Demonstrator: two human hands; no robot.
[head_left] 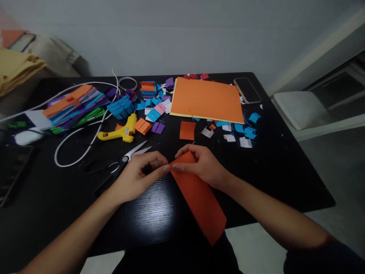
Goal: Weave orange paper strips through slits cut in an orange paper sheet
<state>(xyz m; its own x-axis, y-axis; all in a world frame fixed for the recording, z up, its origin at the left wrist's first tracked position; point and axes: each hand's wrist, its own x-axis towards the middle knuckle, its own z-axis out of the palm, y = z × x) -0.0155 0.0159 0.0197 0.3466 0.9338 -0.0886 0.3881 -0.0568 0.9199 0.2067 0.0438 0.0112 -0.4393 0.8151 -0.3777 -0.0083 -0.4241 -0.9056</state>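
A long strip of orange paper [199,198] slants over the front of the black table, its lower end toward my body. Around its upper end my right hand [205,165] is closed, thumb on top and fingers behind. My left hand [146,171] pinches the strip's upper left corner, the thumb tip meeting the right thumb there. Beside and partly behind the left hand lie scissors [125,159] with black handles and spread blades. Just beyond the hands is a small orange paper piece [187,131].
A stack of orange sheets [208,97] lies at the back, with a phone [247,90] to its right. Paper scraps [245,142] are scattered around it. Leftward are a yellow glue gun [119,132], a looping white cable [57,152] and bundled colored paper strips [76,106].
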